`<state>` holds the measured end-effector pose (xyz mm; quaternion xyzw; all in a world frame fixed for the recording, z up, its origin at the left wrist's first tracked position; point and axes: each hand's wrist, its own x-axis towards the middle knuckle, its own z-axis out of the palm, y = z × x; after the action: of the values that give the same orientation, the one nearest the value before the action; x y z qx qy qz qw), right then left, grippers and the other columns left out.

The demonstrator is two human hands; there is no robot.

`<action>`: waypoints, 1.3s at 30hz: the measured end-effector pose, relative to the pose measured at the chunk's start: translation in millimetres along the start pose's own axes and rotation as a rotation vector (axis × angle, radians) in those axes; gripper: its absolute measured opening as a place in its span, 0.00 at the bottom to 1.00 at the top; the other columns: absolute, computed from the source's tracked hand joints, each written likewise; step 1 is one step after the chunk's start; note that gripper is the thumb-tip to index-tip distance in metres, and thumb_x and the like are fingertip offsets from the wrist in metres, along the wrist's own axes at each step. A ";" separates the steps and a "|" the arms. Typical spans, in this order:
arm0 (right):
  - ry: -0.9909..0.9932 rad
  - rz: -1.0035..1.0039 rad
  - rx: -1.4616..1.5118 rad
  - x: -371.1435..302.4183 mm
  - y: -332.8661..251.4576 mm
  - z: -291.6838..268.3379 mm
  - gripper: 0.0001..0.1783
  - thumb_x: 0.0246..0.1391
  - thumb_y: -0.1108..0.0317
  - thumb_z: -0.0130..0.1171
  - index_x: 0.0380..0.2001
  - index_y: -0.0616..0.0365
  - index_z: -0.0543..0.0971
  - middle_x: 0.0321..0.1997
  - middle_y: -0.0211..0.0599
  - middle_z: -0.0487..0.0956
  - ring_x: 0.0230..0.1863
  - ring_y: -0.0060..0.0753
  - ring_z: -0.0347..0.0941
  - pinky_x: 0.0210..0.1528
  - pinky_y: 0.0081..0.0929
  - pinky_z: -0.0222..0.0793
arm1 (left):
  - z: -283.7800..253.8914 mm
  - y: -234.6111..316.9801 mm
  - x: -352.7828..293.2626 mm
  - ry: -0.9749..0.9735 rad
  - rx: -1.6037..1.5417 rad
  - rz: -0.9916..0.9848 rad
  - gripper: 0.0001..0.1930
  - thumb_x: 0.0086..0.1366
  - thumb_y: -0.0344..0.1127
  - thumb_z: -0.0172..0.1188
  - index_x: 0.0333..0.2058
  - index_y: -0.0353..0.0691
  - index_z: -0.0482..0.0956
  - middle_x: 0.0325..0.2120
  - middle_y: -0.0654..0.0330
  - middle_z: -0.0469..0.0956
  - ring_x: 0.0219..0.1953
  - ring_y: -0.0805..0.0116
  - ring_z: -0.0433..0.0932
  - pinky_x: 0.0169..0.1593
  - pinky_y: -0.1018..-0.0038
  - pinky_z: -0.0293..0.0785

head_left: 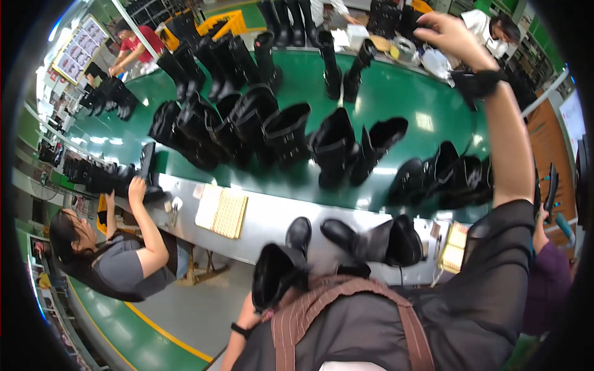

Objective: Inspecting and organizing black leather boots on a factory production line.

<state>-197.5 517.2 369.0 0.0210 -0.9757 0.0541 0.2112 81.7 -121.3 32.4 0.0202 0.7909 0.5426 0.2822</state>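
Note:
Close to my body, my left hand (249,314) holds a black boot (272,278) by its shaft; the boot's opening faces up and its rounded toe points away. The shaft hides most of those fingers. High at the right, my right hand (456,38) is raised with bent fingers apart and nothing visible in it. Another black boot (396,242) lies on its side on the grey metal ledge (260,213), its toe pointing left.
Rows of black boots (288,133) stand on the green table (297,74). A yellow-patterned pad (230,213) lies on the ledge. At left, a seated co-worker (133,260) handles boots; others work across the table. A yellow crate (223,23) stands behind.

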 end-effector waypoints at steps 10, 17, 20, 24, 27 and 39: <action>-0.483 0.055 0.398 -286.3 -168.0 -29.5 0.39 0.50 0.61 0.64 0.64 0.55 0.61 0.58 0.52 0.73 0.56 0.48 0.72 0.56 0.37 0.66 | 23.5 43.0 27.3 -0.267 0.077 -0.297 0.28 0.61 0.48 0.60 0.53 0.34 0.72 0.39 0.59 0.79 0.44 0.72 0.75 0.47 0.75 0.72; -0.255 0.642 0.581 -346.5 -177.0 72.5 0.28 0.57 0.69 0.55 0.61 0.44 0.65 0.25 0.46 0.79 0.26 0.34 0.77 0.32 0.27 0.70 | 55.3 40.3 62.5 -0.252 0.272 0.306 0.26 0.62 0.42 0.62 0.54 0.33 0.72 0.50 0.55 0.75 0.52 0.65 0.73 0.56 0.69 0.68; -0.159 0.618 0.532 -352.0 -174.5 71.6 0.26 0.57 0.75 0.51 0.59 0.44 0.70 0.16 0.37 0.69 0.17 0.24 0.61 0.24 0.25 0.62 | 69.9 46.3 66.2 -0.084 0.165 0.080 0.26 0.64 0.43 0.60 0.57 0.34 0.69 0.54 0.49 0.73 0.56 0.58 0.71 0.58 0.68 0.66; 0.013 0.709 0.550 -368.1 -173.2 50.5 0.27 0.56 0.77 0.51 0.60 0.44 0.71 0.16 0.27 0.60 0.18 0.15 0.53 0.21 0.19 0.55 | 77.3 66.4 77.3 0.206 0.233 0.182 0.20 0.67 0.37 0.55 0.54 0.33 0.72 0.52 0.48 0.74 0.56 0.55 0.72 0.57 0.66 0.66; -0.025 0.764 0.344 -381.4 -169.0 29.5 0.28 0.56 0.76 0.51 0.61 0.46 0.69 0.17 0.34 0.65 0.17 0.21 0.59 0.22 0.23 0.59 | 83.8 80.7 94.0 0.168 0.301 0.422 0.17 0.66 0.35 0.55 0.51 0.33 0.74 0.48 0.47 0.77 0.52 0.51 0.75 0.54 0.66 0.68; 0.283 0.436 0.105 -379.0 -220.0 12.2 0.17 0.57 0.72 0.57 0.50 0.61 0.75 0.45 0.41 0.78 0.43 0.34 0.75 0.47 0.27 0.70 | 57.1 100.0 83.3 0.232 0.105 0.545 0.43 0.46 0.34 0.70 0.60 0.34 0.60 0.58 0.51 0.64 0.61 0.59 0.63 0.64 0.64 0.57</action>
<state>156.3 304.1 222.3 -0.1867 -0.9138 0.1513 0.3275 11.1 -3.7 69.6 0.1841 0.8104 0.5553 0.0327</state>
